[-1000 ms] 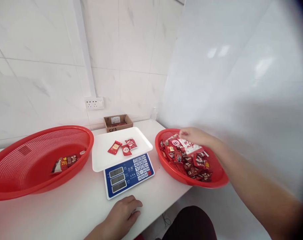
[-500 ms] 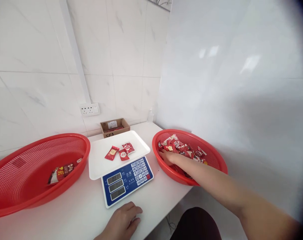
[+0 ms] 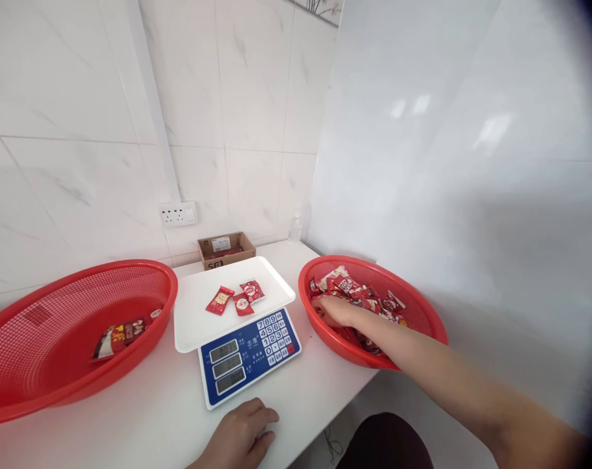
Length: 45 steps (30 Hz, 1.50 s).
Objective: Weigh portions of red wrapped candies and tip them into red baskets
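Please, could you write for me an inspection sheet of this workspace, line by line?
Surface: white table, one tiny dark speck right of the scale.
Job's things: three red packets on the scale's tray; other packets in left basket and right basket.
Clutter: cardboard box behind the scale; transparent item in the back corner.
Left hand: on the table before the scale, nothing seen in it.
Right hand: inside the right basket, grip hidden.
Cables: thin dark cord below table edge.
Surroundings: tiled wall, socket; glossy white panel at right.
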Tool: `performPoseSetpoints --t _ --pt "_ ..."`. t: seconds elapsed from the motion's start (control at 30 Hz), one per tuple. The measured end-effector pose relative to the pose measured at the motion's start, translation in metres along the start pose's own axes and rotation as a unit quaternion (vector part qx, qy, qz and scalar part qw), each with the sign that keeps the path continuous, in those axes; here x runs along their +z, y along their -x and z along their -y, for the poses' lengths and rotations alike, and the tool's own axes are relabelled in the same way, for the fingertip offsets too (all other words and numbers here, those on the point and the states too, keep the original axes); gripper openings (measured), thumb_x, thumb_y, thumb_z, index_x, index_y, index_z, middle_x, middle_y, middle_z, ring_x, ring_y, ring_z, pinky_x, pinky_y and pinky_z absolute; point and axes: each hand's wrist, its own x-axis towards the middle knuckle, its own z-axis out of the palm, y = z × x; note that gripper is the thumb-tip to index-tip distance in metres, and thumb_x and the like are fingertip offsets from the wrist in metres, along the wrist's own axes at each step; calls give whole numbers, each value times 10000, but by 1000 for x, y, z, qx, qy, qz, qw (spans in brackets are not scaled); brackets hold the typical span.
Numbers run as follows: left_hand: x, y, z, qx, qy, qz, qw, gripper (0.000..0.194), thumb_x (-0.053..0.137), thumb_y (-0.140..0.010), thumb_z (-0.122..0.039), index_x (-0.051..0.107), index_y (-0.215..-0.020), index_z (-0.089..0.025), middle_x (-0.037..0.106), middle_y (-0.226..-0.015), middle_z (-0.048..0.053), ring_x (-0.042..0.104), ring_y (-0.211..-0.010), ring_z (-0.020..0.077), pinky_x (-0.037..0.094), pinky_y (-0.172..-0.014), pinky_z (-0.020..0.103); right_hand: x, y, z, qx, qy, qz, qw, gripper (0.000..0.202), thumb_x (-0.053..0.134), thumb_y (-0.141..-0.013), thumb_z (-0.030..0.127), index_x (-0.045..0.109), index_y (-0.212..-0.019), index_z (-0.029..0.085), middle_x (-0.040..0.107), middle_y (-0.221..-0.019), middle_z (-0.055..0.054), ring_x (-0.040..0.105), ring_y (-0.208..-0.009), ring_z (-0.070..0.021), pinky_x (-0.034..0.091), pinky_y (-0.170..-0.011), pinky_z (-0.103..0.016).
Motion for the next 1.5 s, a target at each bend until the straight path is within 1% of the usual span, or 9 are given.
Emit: performPoseSetpoints --t 0.07,0.27,0.53,0.73,1.0,1.13,1.3,1.4,1.5 --pt "-1 0 -1 -1 0 9 1000 258 468 -790 -150 583 -1007 -230 608 -884 28 594 -766 170 457 -666 211 -3 -32 4 -19 4 -2 1000 108 669 -606 210 561 -609 203 591 -556 41 544 -549 -130 392 -509 -214" --pt "-2 1 -4 -10 -14 7 1000 265 497 -766 -148 599 -997 -228 618 -892 29 589 -765 166 465 -684 215 -20 -61 30 -43 -153 -42 986 130 494 -786 323 500 -843 206 584 -629 27 534 -519 -97 389 -452 -188" --pt "-11 5 -13 -18 -20 12 1000 241 502 -816 -206 592 -1038 -234 620 -925 26 588 -808 167 467 -732 221 49 -68 119 -130 -168 157 964 148 569 -760 296 522 -857 195 622 -674 5 588 -587 -113 438 -479 -198" --pt "-7 7 -9 -6 -31 5 1000 247 511 -818 -207 580 -1053 -236 615 -930 30 594 -820 176 469 -741 230 68 -80 133 -192 6 14 981 260 552 -770 255 562 -1018 177 589 -1111 -85 556 -994 -190 420 -854 -306" --pt "-12 10 -14 -8 -34 1 999 243 514 -828 -214 583 -1061 -229 618 -938 30 592 -838 177 460 -762 231 76 -76 136 -266 -33 37 963 484 439 -799 151 412 -1276 228 403 -1348 -46 340 -1250 -155 308 -1011 -321" --pt "-14 10 -16 -9 -44 7 999 241 511 -834 -223 584 -1064 -225 620 -933 33 593 -830 178 458 -754 231 74 -46 123 -268 -68 -63 959 383 456 -807 222 495 -1189 223 486 -1269 -64 414 -1188 -183 356 -980 -349" --pt "-11 10 -13 -1 -47 3 999 251 519 -830 -222 574 -1074 -231 616 -935 28 585 -859 186 443 -768 237 94 27 64 -197 -176 -169 949 246 446 -825 365 559 -992 224 618 -1013 -84 589 -916 -193 483 -794 -310" --pt "-10 9 -12 -7 -42 10 999 256 511 -837 -236 564 -1087 -250 611 -947 20 585 -866 184 438 -768 239 116 63 20 -144 -176 -145 963 253 470 -799 409 581 -913 213 641 -798 -67 609 -715 -183 501 -659 -284" --pt "-10 6 -12 -16 -39 17 999 250 505 -844 -247 561 -1088 -247 610 -950 20 586 -871 181 435 -767 235 134 79 -8 -105 -188 -66 974 294 470 -780 453 595 -839 193 601 -609 -20 579 -566 -159 487 -547 -248"
